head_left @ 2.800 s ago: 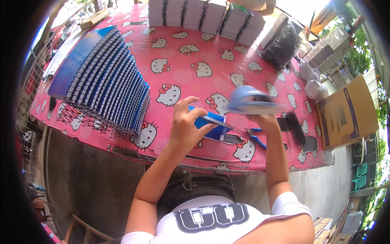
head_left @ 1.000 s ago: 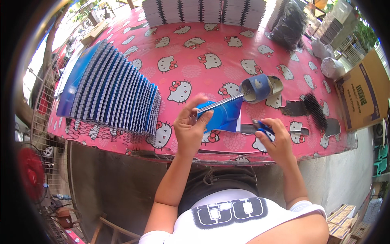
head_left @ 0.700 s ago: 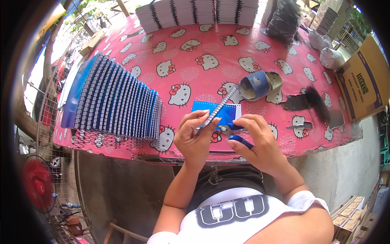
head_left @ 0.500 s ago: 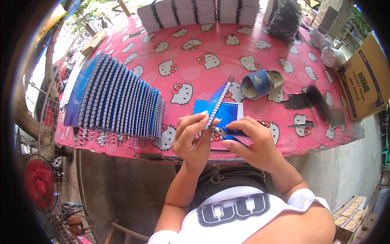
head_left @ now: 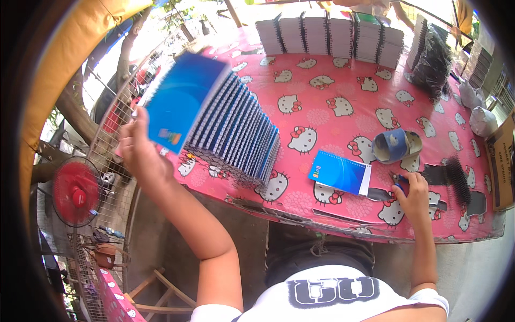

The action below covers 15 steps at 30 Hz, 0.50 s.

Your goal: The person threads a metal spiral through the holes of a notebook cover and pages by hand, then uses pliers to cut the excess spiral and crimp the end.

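My left hand is raised at the left end of a long row of spiral-bound notebooks. Its fingers grip the near left edge of a blue-covered notebook, tilted against or just over that end; whether it touches the row I cannot tell. Over on the right, my right hand rests low at the table, closed around small blue-handled pliers, partly hidden by the fingers. Between the hands lies a blue-covered pad with punched holes along its top edge and white pages showing at its right side.
A pink patterned cloth covers the table, torn near the front edge. Blue slipper-like item and black spiral coils lie right. Paper stacks and a black plastic bag stand behind. A cardboard box is far right, a red fan left.
My left hand has carried the notebook from the middle of the table to the row's left end. My right hand has moved away from it to the right with the pliers. The view has shifted.
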Motion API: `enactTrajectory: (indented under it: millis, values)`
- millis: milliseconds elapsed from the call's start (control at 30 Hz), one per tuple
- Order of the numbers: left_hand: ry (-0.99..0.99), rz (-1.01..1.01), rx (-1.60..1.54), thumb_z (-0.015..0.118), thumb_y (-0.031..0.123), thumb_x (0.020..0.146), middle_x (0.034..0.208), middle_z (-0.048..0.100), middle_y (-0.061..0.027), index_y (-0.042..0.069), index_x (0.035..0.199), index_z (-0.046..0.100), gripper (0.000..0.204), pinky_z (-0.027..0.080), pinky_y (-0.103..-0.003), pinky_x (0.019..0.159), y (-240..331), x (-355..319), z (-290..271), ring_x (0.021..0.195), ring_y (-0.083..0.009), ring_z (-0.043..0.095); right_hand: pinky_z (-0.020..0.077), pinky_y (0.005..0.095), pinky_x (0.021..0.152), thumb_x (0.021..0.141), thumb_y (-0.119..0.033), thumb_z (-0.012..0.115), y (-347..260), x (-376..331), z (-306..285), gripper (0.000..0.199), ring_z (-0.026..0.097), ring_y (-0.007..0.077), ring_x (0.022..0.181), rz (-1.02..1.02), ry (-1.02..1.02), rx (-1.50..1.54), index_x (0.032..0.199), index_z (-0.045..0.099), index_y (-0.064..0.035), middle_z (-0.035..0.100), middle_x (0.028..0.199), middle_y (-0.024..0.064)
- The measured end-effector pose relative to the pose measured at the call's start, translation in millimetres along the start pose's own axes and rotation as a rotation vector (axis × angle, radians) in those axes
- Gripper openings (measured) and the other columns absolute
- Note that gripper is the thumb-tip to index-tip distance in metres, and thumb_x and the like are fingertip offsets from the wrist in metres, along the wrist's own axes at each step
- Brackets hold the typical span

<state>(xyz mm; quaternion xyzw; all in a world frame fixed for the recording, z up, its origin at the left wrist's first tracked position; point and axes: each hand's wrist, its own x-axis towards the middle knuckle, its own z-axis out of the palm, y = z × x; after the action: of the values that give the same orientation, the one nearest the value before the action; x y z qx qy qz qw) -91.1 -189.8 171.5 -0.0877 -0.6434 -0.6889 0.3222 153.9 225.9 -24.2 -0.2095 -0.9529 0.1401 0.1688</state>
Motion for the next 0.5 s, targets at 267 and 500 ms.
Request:
enactTrajectory:
  millis: [267,500]
  values:
    - [0.110,-0.073,-0.127,0.059,0.006,0.089,0.096,0.062,-0.0106,0.005,0.092,0.055,0.005,0.048,-0.029,0.078,-40.7,9.9,11.9,0.085,-0.0151,0.058,0.0383,0.0416,0.104,0.080,-0.023,0.074,-62.1,54.4,5.8,0.049,0.047,0.0380,0.123,-0.274,-0.192,0.347,0.117,0.057,0.0030,0.049,0.132,0.0233]
    - [0.042,-0.084,-0.078,0.057,0.008,0.091,0.101,0.063,-0.0113,0.003,0.105,0.058,0.015,0.048,-0.031,0.085,-27.1,8.5,15.0,0.095,-0.0166,0.060,0.0413,0.0405,0.100,0.078,-0.019,0.075,-88.6,84.3,43.8,0.057,0.051,0.0355,0.118,-0.282,-0.453,0.140,0.124,0.050,0.0030,0.054,0.122,0.0208]
